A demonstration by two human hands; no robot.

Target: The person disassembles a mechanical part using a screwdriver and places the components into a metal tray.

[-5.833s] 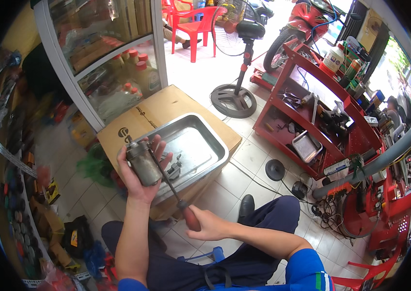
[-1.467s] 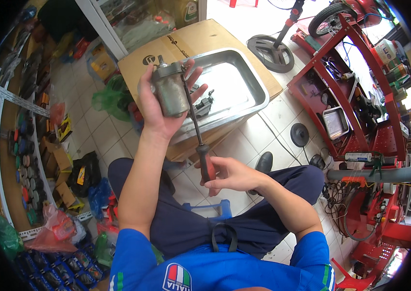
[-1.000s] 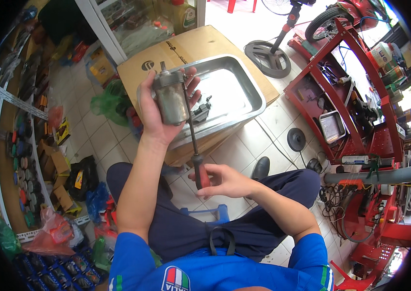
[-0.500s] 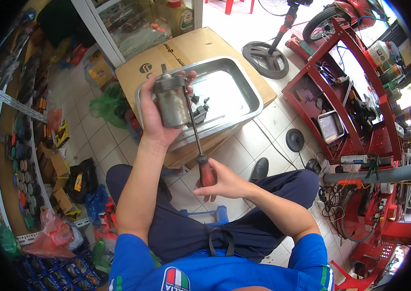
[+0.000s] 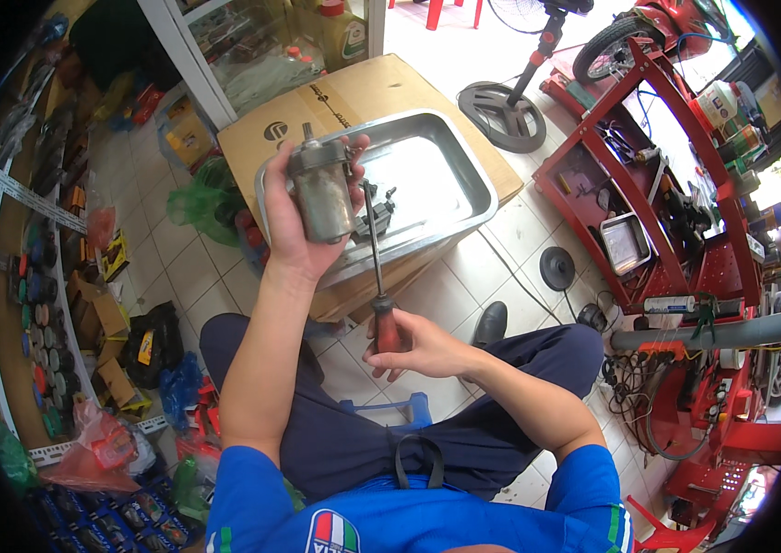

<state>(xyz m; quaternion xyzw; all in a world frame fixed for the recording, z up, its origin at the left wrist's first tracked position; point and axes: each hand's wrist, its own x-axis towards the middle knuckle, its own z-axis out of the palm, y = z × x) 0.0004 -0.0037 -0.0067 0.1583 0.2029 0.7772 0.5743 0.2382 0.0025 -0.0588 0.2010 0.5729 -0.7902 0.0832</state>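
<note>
My left hand is wrapped round a cylindrical metal starter motor, its toothed shaft pointing up and away from me. Worn, brownish patches mark the casing. In my right hand is a screwdriver with a red and black handle. Its long shank points away from me, and the tip appears just right of the motor, apart from it. Beneath both lies a shiny metal tray, with small dark parts lying in it.
The tray rests on a cardboard box in front of my knees. A red tool rack stands at the right, near a round black fan base. Shelves of goods line the left. A blue low stool shows between my legs.
The screwdriver's tip has drawn back from the motor's side, slightly toward me and to the right. The motor has shifted a little left in my left hand's grip.
</note>
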